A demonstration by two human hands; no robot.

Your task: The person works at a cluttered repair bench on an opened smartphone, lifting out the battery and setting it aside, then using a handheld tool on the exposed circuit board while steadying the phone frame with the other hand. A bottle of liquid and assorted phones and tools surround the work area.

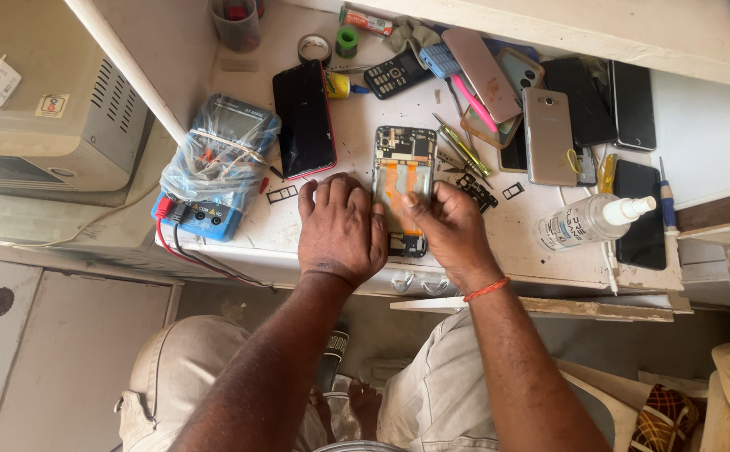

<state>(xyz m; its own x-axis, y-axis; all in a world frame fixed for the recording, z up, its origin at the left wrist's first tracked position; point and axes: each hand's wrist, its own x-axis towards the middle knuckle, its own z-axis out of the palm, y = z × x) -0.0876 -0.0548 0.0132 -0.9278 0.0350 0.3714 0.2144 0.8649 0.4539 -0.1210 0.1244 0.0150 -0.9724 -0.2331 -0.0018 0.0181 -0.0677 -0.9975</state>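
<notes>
Fingers [415, 203] of both hands pinch the opened phone [404, 167] lying flat between them on the workbench [532, 243].

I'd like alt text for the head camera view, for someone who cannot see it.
Seen from above, a person's left hand and right hand press on an opened phone with its circuit board exposed, on a cluttered white workbench. Around it lie a black smartphone, a blue multimeter wrapped in plastic, a spray bottle and several more phones.
</notes>
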